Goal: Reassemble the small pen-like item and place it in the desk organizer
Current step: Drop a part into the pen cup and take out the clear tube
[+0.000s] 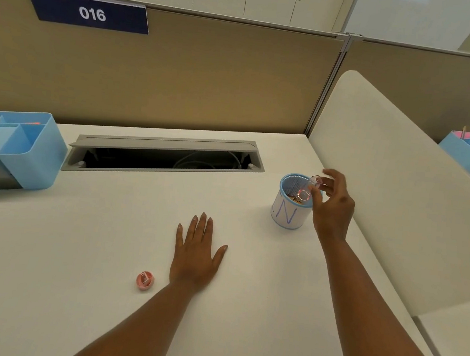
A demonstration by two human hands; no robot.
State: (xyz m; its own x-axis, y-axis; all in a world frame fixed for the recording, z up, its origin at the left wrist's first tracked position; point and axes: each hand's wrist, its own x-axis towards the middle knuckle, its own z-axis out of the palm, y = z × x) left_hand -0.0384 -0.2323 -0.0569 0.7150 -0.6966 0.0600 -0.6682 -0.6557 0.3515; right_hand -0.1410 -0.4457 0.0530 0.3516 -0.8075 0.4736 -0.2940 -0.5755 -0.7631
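A: Clear plastic tube, pinkish, pinched in right hand fingertips over the mesh cup, far right.
B: Left hand?
A: Flat on desk, fingers spread, empty. Pink round cap just left.

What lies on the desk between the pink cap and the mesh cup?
Only the left hand, flat on the desk, lies between the pink cap and the mesh cup, as the head view shows.

2 bare forearms, hands unadorned; no sleeves in view.
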